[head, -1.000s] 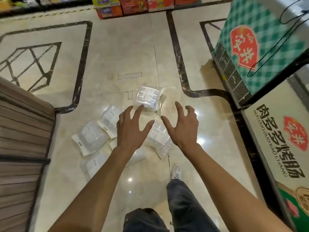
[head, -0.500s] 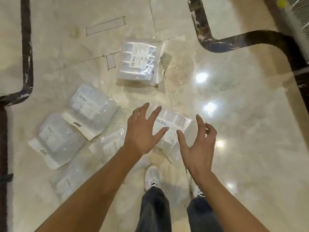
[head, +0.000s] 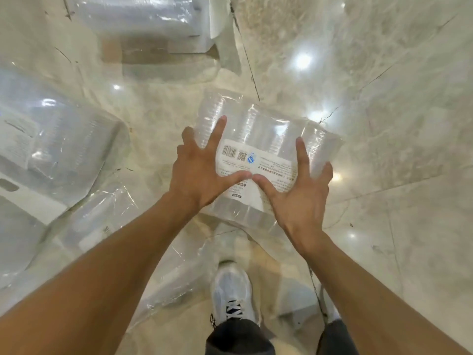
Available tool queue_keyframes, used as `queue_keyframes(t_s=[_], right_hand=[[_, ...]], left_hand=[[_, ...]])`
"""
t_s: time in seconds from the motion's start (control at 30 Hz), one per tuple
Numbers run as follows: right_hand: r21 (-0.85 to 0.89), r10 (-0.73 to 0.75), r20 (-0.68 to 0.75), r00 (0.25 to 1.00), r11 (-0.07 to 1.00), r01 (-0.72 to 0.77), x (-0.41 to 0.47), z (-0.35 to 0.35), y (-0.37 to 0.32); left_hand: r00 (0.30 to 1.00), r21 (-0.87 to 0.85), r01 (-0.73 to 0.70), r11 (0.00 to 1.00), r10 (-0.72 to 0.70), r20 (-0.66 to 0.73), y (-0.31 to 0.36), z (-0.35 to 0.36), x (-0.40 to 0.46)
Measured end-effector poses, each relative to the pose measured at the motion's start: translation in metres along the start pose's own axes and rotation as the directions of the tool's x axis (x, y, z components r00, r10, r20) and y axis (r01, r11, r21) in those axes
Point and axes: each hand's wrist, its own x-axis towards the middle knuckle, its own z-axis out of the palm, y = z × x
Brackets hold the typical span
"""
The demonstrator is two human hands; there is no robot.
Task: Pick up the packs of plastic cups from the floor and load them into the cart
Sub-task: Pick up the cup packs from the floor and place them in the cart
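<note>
Likely to slip: slick, crinkly film over loose cup stacks, so a squeeze from the sides alone could buckle the pack (head: 266,160) or let it slide free; cart out of view, so a carry of unknown length ahead. Could also snag the neighbouring packs (head: 58,149) lying just beside on the floor (head: 384,124). Left hand (head: 202,175) and right hand (head: 299,196) both spread wide, fingers splayed, thumbs nearly meeting on the white label (head: 256,162). Palms pressing on top of the pack, not yet closed round it. Pack flat on the floor, near the shoe (head: 231,290).
</note>
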Motion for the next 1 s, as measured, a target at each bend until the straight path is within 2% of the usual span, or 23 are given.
queue_keyframes(t_s=[0.27,0.5,0.7,0.83,1.0], right_hand=[[-0.052,0.025,-0.068,0.997,0.998,-0.028,0.004,0.009,-0.007],[0.035,0.089,-0.092,0.992,0.996,-0.086,-0.026,-0.067,-0.008],[0.031,0.047,-0.165,0.985,0.999,-0.043,-0.070,-0.200,-0.062],[0.031,-0.009,-0.233,0.972,0.999,0.017,-0.104,-0.322,-0.123],[0.069,-0.068,-0.315,0.947,0.993,0.094,-0.174,-0.487,-0.191]], left_hand=[[0.998,-0.202,-0.038,0.979,0.029,-0.048,-0.011,-0.003,0.003],[0.989,-0.127,-0.132,0.983,0.122,-0.086,0.045,-0.053,-0.042],[0.976,-0.196,-0.189,0.962,0.162,-0.145,0.132,-0.155,-0.097],[0.982,-0.234,-0.159,0.959,0.130,-0.135,0.214,-0.263,-0.140],[0.953,-0.203,-0.254,0.946,0.210,-0.218,0.322,-0.404,-0.220]])
